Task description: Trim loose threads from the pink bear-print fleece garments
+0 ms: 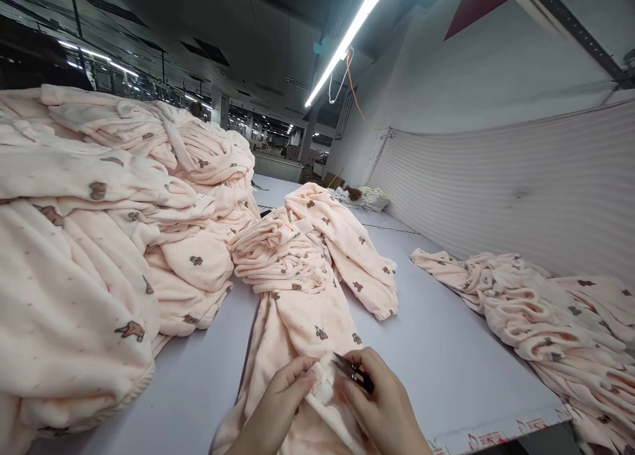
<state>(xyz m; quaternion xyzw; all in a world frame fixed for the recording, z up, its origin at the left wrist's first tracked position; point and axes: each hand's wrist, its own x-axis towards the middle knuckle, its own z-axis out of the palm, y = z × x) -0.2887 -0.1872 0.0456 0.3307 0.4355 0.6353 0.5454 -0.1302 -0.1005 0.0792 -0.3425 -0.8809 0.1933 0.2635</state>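
Observation:
A peach fleece garment [302, 309] with small brown bear prints lies stretched along the grey table [436, 349] toward me. My left hand [278, 409] pinches a fold of its near edge. My right hand [381, 409] is closed on small black thread snips [353, 370], whose blades point left at the pinched fabric between the two hands.
A tall heap of the same peach garments [99, 243] fills the left side. Another pile [560, 323] lies at the right along a ribbed white wall [520, 184]. The table's near edge [496, 432] runs at the lower right. Folded papers [364, 198] lie far back.

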